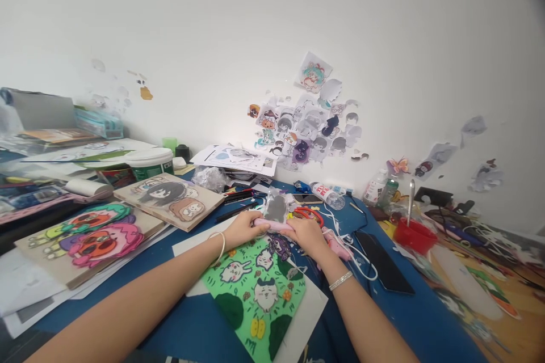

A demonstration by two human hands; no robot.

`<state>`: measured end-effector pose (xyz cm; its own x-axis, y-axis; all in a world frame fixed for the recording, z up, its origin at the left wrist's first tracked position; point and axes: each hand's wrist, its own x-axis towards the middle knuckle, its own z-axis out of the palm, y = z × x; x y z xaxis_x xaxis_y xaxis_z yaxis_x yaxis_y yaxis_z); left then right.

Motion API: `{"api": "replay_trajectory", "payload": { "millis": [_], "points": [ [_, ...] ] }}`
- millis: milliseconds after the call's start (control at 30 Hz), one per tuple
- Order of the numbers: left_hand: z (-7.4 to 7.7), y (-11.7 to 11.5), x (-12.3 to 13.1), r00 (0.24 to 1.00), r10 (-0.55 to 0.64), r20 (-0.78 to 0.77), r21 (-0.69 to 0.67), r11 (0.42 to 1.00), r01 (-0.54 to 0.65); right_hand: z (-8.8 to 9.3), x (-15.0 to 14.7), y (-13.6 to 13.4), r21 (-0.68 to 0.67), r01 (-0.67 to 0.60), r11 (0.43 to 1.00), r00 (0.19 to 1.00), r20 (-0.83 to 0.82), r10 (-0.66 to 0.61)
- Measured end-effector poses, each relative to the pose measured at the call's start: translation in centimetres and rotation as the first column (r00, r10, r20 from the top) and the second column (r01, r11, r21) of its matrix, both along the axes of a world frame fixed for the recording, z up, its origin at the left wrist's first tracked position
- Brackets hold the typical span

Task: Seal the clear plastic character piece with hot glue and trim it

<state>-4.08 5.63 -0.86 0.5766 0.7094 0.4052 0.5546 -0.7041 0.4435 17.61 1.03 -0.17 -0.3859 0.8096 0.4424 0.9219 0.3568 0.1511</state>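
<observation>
Above the far edge of a green picture (238, 295) with white cartoon animals, my two hands meet at a soft-looking pink strip-shaped object (273, 225). My left hand (244, 228) pinches its left end between thumb and fingers. Its right end is gripped by my right hand (309, 233), whose fingertips are partly hidden. What exactly the pink object is, I cannot make out. Right behind it stands a grey and clear plastic-looking piece (276, 204). The green picture lies on a white sheet (313, 309). Red-handled scissors (310, 214) lie just beyond my right hand.
Painted boards (168, 195) and a white-lidded tub (149, 161) are on the left of the blue table (140, 300). A plastic bottle (327, 195), white cable (370, 266), black flat panel (385, 261) and red bowl with a spoon (415, 236) are on the right.
</observation>
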Motion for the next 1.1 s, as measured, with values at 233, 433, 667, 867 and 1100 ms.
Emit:
{"api": "replay_trajectory", "payload": {
  "millis": [233,433,667,867,1100],
  "points": [
    [0.74,-0.62,0.16,1.000,-0.005,0.009,0.022,1.000,0.005,0.33,0.09,-0.29,0.035,-0.014,0.999,0.999,-0.034,0.015],
    [0.56,-0.40,0.04,1.000,-0.011,-0.010,0.028,1.000,0.011,0.27,0.05,-0.37,0.006,-0.009,1.000,0.999,-0.047,0.009],
    [0.31,-0.10,-0.08,1.000,-0.014,-0.009,0.096,0.995,0.015,0.24,0.15,-0.19,0.005,-0.001,1.000,0.995,-0.097,0.002],
    [0.60,-0.24,0.08,0.999,-0.038,0.032,0.184,0.982,0.031,0.42,0.29,-0.23,0.005,-0.009,1.000,0.990,-0.138,0.010],
    [0.29,-0.63,0.20,0.998,-0.034,0.050,0.226,0.974,0.022,0.81,0.37,-0.51,0.003,-0.055,0.998,0.982,-0.180,0.055]
  ]
}}
